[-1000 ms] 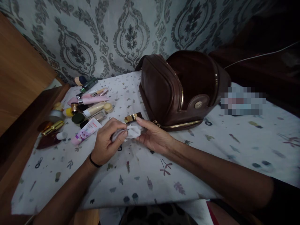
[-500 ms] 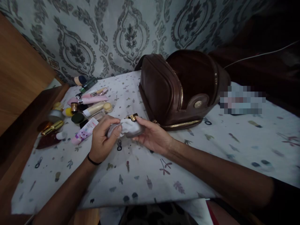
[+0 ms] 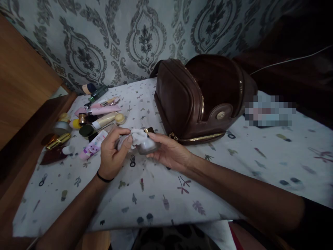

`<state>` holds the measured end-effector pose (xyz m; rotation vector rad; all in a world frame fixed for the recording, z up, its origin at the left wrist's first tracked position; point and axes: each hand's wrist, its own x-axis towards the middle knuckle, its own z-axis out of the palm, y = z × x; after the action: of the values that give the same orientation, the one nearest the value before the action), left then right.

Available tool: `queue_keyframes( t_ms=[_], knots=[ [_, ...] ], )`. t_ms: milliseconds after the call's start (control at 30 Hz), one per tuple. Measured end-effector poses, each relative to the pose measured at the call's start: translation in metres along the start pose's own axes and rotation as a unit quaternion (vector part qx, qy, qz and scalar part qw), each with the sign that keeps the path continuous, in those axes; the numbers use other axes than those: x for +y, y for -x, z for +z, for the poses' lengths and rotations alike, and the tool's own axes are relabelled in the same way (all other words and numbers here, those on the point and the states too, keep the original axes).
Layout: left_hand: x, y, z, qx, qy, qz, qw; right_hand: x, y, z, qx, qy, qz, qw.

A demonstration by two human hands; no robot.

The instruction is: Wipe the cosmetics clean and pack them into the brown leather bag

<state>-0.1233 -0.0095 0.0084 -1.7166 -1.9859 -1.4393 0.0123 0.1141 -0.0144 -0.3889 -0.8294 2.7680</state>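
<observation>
Head view: left hand (image 3: 114, 149) and right hand (image 3: 169, 152) meet at a small container (image 3: 147, 147)

The container is held above the white, printed worktop (image 3: 111, 205), in front of a brown bag (image 3: 174, 97). The right hand grips it from the right, thumb along the top and the other fingers partly hidden behind and below. A gold and dark cap (image 3: 148, 130) shows at its upper edge, just past the thumb; whether it is screwed on cannot be told. The left hand is closed on a crumpled white tissue (image 3: 139, 136), pinched between thumb and fingers and lying against the container's left side. A black band (image 3: 104, 178) circles the left wrist.

The bag rests on its base with its flap zip (image 3: 202, 104) undone and a round button (image 3: 220, 115) on the front.

To the left lies a loose cluster: a white and pink tube (image 3: 91, 148) just beside the left hand, a cream tube (image 3: 104, 121) touching or nearly touching a small yellow pot (image 3: 120, 118), a pink tube (image 3: 104, 110), a gold stick (image 3: 58, 141) and a dark red bottle (image 3: 52, 156) on its side. A green bottle (image 3: 99, 93) lies farther back, near the patterned wall covering (image 3: 145, 38). Right of the bag, a pixelated item (image 3: 270, 111) is unreadable.
</observation>
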Motion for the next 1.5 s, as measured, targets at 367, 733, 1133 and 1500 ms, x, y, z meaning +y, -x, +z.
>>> queue_keyframes(
  t_ms=[367,733,1133,1500],
  knots=[
    [0.008,0.001,0.002,-0.095,0.045,0.066,0.992,-0.007,-0.001,0.004,0.039,-0.054,0.018,0.998],
    [0.002,-0.001,0.000,-0.046,0.020,0.036,0.998,-0.003,0.001,0.002,0.023,-0.029,0.002,0.999],
    [0.002,0.002,0.002,-0.058,0.004,0.064,0.996,-0.005,-0.003,-0.001,-0.007,-0.079,0.053,0.995],
    [0.004,0.010,0.015,-0.083,-0.060,0.178,0.979,-0.008,-0.003,0.011,-0.006,-0.096,0.056,0.994]
  ],
)
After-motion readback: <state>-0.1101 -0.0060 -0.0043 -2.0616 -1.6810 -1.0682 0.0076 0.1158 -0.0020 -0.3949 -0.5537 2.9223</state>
